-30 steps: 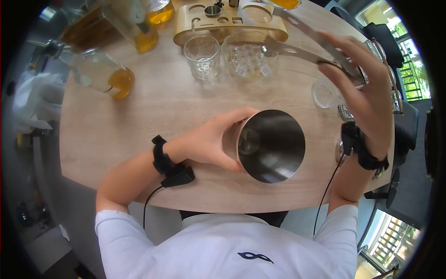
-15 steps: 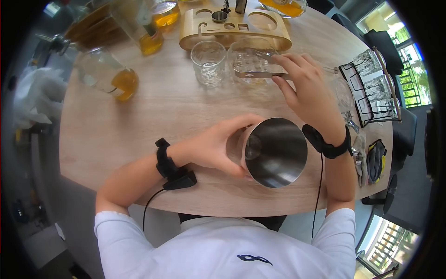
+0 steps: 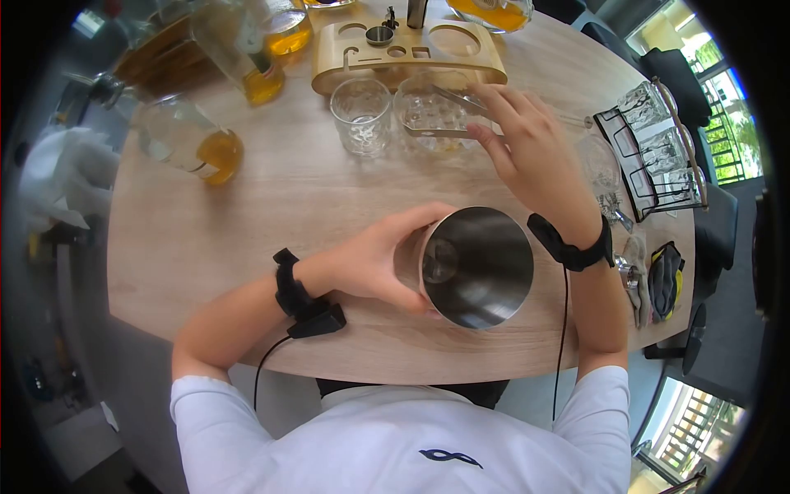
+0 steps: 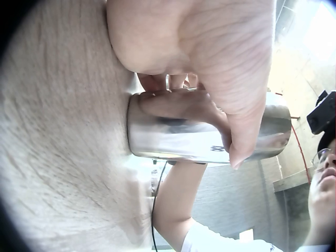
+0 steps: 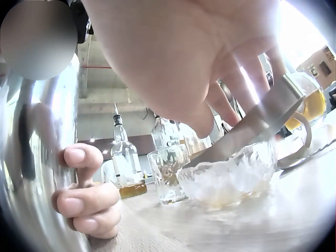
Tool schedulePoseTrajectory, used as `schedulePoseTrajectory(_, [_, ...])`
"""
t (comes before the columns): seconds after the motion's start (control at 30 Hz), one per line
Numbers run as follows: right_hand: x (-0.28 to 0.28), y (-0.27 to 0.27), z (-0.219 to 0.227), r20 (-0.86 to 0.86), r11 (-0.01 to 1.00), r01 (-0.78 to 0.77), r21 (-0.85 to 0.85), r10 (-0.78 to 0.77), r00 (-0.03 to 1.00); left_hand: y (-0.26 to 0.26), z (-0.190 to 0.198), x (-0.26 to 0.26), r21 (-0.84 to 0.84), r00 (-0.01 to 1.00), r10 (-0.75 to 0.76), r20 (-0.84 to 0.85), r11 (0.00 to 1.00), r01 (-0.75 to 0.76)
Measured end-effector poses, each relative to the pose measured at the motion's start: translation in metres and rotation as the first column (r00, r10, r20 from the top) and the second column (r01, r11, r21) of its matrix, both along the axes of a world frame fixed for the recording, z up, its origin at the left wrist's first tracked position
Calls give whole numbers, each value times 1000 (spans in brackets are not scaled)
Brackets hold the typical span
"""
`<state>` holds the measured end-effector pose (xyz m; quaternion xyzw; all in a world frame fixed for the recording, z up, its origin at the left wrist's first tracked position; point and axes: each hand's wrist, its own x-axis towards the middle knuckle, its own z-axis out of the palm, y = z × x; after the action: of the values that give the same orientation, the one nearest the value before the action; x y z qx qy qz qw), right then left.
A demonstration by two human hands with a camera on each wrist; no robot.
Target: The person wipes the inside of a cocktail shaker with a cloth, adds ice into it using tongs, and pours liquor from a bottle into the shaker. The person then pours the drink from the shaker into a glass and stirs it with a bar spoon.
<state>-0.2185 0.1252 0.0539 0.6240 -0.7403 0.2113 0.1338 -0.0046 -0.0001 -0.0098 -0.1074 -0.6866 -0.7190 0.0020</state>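
Note:
My left hand (image 3: 370, 255) grips the side of a tall metal shaker tin (image 3: 485, 267), thumb and fingers wrapped around it. In the left wrist view the tin (image 4: 178, 134) stands with its base at the tabletop. With my right hand (image 3: 539, 156) I hold metal tongs (image 3: 444, 132) between thumb and fingers. The tongs reach into a clear glass bowl (image 5: 226, 184) of ice cubes, and their two arms are spread apart. To the left of the bowl, close by, stands a clear drinking glass (image 3: 360, 123).
A wooden bar-tool stand (image 3: 329, 62) is behind the bowl. Bottles of amber liquid, one of them a pourer-topped bottle (image 3: 218, 156), stand at the left. On the right are a wire rack (image 3: 638, 169) of glasses and a dark cloth-like item (image 3: 665, 280).
My right hand has come left and down from the right side, bringing the tongs into the ice bowl. The left hand keeps its grip on the shaker tin.

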Motion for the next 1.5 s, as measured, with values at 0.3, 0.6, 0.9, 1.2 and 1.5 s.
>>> schedulePoseTrajectory(0.3, [43,33,63,569,954,-62,-295,228,790,5,7,1,35,996,-16,82,999,13])
schedulePoseTrajectory(0.6, [50,87,-26,770,977,184,-111,202,-605,6,10,4,118,991,-33,130,993,18])
schedulePoseTrajectory(0.9, [37,101,-67,969,966,-98,-241,244,28,3,8,2,4,988,13,152,1000,-14])
schedulePoseTrajectory(1.2, [31,108,-78,985,987,-19,-157,158,75,1,1,-3,-35,994,-7,112,999,11])
schedulePoseTrajectory(1.5, [31,100,-62,963,969,-43,-244,237,-129,-9,7,4,403,971,132,200,892,-204])
